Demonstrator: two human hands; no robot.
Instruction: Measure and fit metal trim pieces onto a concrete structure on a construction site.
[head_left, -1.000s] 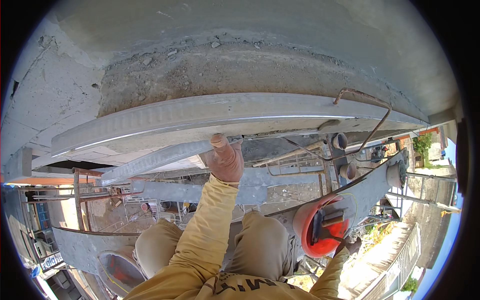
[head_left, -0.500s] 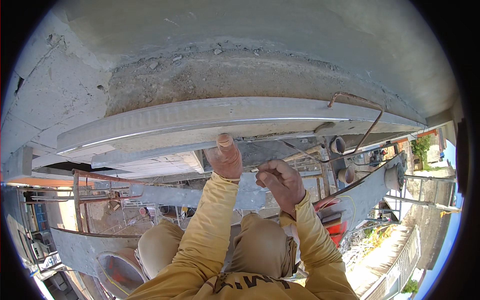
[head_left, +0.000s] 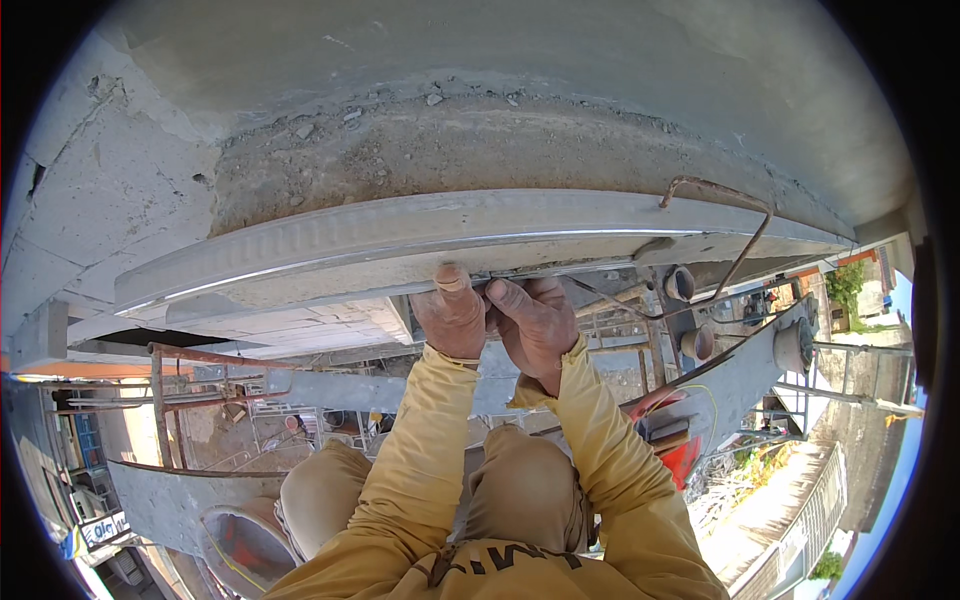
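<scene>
My left hand (head_left: 448, 320) is closed at the underside of a long grey ledge (head_left: 370, 258), gripping a thin pale strip (head_left: 320, 298) along its lower edge, thumb upward. Beside it my right hand (head_left: 535, 330) has its fingers curled at the same edge, touching near my left hand; the fingertips are partly hidden. Along the top of the ledge runs a pale metal profile (head_left: 420, 208). A bent rusty bar (head_left: 745, 205) hooks over its right part.
A grey plank (head_left: 180, 497) below bears a pale bucket (head_left: 240, 545), a red bucket (head_left: 682, 460) with tools and several small cylinders (head_left: 793, 345). Rusty scaffold tubes (head_left: 158, 405) stand over a drop to the ground. A concrete wall (head_left: 560, 50) spans the top.
My right hand has risen from the red bucket to the ledge beside my left hand. The lower strip in my left hand has swung up from a slanted position to lie along the underside.
</scene>
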